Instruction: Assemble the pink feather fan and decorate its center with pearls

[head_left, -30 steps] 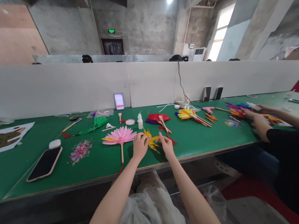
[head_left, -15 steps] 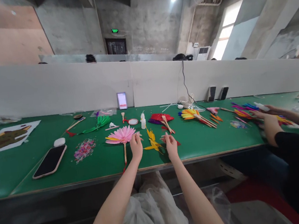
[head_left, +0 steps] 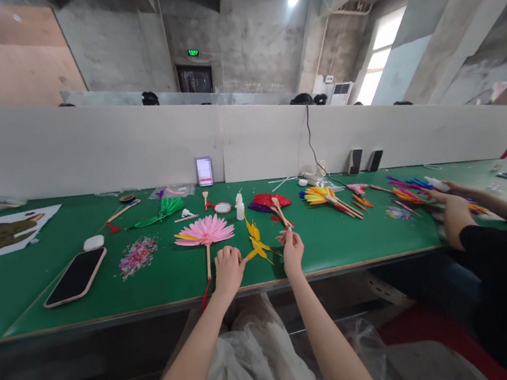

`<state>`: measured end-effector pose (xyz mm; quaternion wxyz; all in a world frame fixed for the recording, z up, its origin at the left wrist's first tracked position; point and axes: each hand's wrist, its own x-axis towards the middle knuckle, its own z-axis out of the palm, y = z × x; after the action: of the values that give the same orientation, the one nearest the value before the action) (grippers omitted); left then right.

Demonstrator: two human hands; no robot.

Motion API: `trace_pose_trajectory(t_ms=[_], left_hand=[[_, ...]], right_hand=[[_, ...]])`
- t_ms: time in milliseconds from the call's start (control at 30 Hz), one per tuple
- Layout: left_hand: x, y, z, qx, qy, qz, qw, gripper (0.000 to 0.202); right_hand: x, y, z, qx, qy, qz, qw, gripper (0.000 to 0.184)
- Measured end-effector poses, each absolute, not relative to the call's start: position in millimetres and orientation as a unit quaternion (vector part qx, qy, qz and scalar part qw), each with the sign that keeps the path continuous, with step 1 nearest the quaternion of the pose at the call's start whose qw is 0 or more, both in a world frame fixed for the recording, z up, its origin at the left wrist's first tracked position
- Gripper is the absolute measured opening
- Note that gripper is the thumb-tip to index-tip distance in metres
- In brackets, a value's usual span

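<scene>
My left hand (head_left: 229, 271) rests palm down near the table's front edge, fingers bent and thumb stretched out. Its thumb is at the tip of a yellow feather piece (head_left: 255, 242), one of several lying between my hands. A pink feather fan (head_left: 205, 230) with a wooden handle and red tassel lies just left of that hand. My right hand (head_left: 292, 253) is held with thumb and fingers together; whatever is between them is too small to make out. Beyond its fingertips lies a red and purple feather fan (head_left: 270, 202) with a wooden handle (head_left: 280, 210).
White glue bottles (head_left: 239, 207) stand behind the yellow feathers. To the left are a phone (head_left: 75, 277), confetti-like bits (head_left: 138, 256) and a green feather fan (head_left: 168, 210). At right lies a yellow feather fan (head_left: 321, 196); farther right, a co-worker's hands (head_left: 454, 205) handle colourful feathers.
My left hand has come down and toward me, its thumb now at the yellow feather. My right hand has shifted slightly, with its fingertips near the red fan's handle.
</scene>
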<state>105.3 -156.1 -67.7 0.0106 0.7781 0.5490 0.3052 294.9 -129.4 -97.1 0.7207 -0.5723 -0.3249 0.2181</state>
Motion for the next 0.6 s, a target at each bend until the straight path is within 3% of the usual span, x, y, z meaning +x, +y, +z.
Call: trace_pose_trajectory(t_ms=[200,600], left_hand=[[97.8,-163.3,-71.3,0.775,0.566,0.280,-0.009,0.017],[102.4,-168.2,-64.5,0.757,0.603,0.252,-0.015,0.025]], right_hand=[[296.2,-132.2,-99.0,-0.625,-0.383,0.186,0.654,0.028],[282.8,-141.7,-88.2,-0.695,-0.573,0.120,0.418,0.024]])
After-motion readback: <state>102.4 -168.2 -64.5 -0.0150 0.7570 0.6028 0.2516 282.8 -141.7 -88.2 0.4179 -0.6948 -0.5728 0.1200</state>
